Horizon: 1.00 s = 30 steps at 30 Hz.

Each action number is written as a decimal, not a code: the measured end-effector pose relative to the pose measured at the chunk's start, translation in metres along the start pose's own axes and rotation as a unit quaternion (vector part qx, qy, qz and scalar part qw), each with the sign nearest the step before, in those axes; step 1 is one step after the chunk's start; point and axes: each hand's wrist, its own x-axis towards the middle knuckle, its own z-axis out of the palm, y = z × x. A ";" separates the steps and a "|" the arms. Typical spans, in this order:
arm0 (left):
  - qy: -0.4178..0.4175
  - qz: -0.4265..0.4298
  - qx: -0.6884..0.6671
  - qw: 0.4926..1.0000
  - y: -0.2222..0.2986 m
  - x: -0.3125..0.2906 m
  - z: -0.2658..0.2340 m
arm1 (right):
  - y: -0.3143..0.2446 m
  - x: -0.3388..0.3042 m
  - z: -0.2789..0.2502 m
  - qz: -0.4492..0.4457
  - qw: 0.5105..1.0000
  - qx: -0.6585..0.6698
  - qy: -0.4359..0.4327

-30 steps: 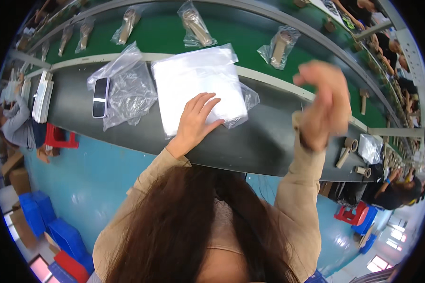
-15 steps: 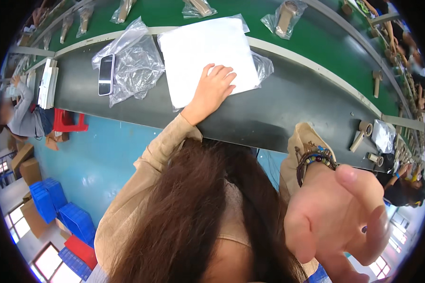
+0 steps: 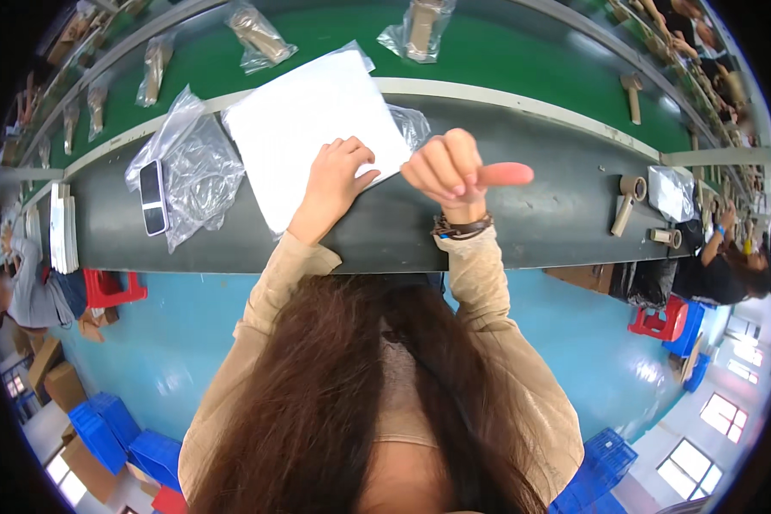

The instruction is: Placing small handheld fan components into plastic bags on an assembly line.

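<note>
While the left hand (image 3: 336, 176) lies with fingers loosely extended on the white stack (image 3: 287, 111), the head view shows the right hand (image 3: 456, 171) apart from it, fingers curled and thumb out, just right of the stack. Beyond the stack, clear bags (image 3: 261, 38) each wrap a brown handled item on a green belt (image 3: 531, 60). Left of it, a phone (image 3: 153, 199) rests on crumpled clear plastic (image 3: 201, 167). The stack lies on a dark table (image 3: 557, 210). Blue crates (image 3: 100, 433), contents unclear, stand near-left of the stack on the blue floor (image 3: 188, 360).
</note>
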 end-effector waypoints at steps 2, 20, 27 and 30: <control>-0.004 -0.023 -0.013 1.000 0.001 0.002 0.000 | 0.009 -0.011 -0.017 -0.013 1.000 0.004 -0.004; 0.006 -0.187 -0.173 0.967 0.003 0.014 -0.010 | 0.036 -0.042 -0.041 0.054 0.593 -0.759 0.265; 0.015 -0.184 -0.163 0.969 0.002 0.011 -0.008 | 0.042 -0.052 -0.052 0.046 0.585 -0.782 0.210; 0.045 -0.190 -0.159 0.968 0.000 0.010 -0.005 | 0.040 -0.054 -0.049 0.093 0.619 -0.736 0.259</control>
